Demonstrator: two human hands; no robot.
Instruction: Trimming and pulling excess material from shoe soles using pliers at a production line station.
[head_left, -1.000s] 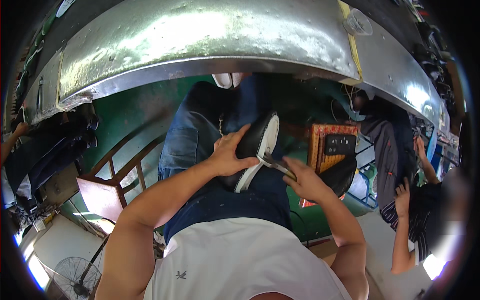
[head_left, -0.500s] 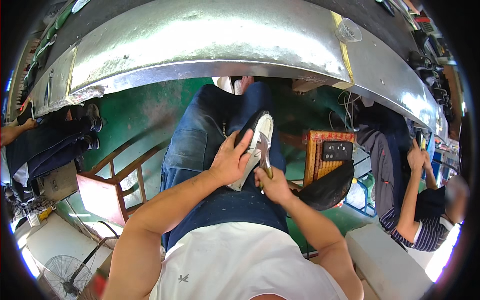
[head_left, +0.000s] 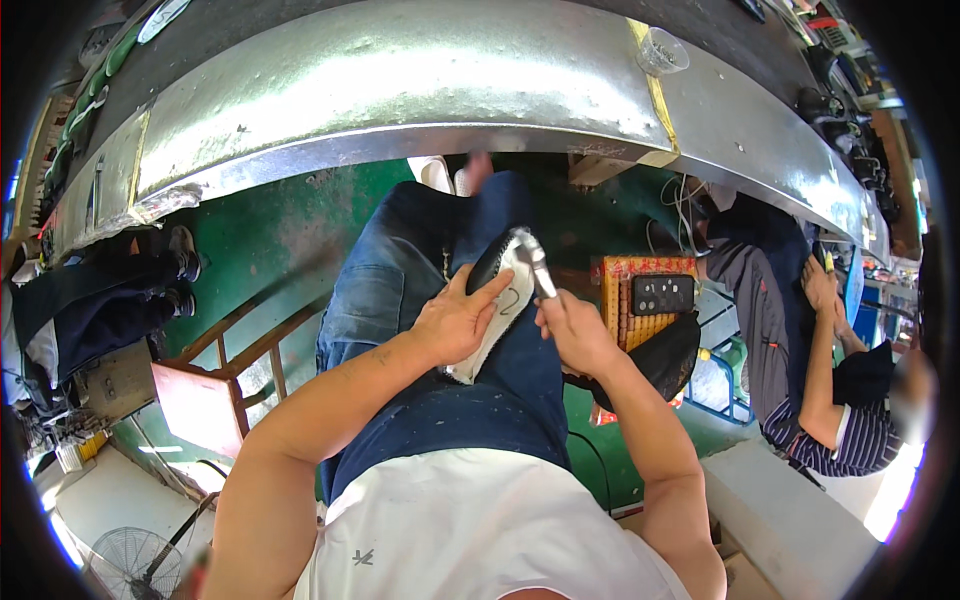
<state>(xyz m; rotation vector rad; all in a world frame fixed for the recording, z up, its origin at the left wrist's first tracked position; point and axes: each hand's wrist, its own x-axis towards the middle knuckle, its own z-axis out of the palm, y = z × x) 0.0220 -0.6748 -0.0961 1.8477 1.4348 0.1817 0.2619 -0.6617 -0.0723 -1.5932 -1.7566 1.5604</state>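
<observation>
On the person's blue jeans [head_left: 365, 300], a black shoe [head_left: 512, 306] lies white sole up, its side clasped by the left hand [head_left: 452, 328], while the right hand [head_left: 577, 332] is closed round a metal tool [head_left: 541, 275] whose blurred head is at the shoe's far end, contact unclear. To the right, a black phone [head_left: 663, 294] rests on a woven seat [head_left: 614, 302]; farther off, a clear cup [head_left: 662, 52] stands on a metal bench [head_left: 400, 100].
</observation>
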